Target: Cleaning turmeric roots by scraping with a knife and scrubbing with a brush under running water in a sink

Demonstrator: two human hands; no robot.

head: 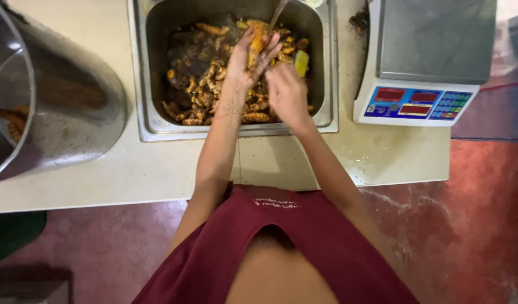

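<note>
A steel sink (141, 73) set in the counter holds dark water and several knobbly orange-brown roots (205, 84). My left hand (249, 55) is over the sink with its fingers wrapped around one orange root (255, 43). My right hand (286, 90) is just to its right, closed on a small yellow scrubber (301, 62) that touches the root. A thin stream of water (278, 12) falls from above onto the hands.
A large steel pot (73, 95) lies tilted at the left with a few orange roots (11, 121) inside. A white digital scale (422, 62) stands on the counter at the right. The pale counter's front edge (101, 200) runs above a red floor (467, 225).
</note>
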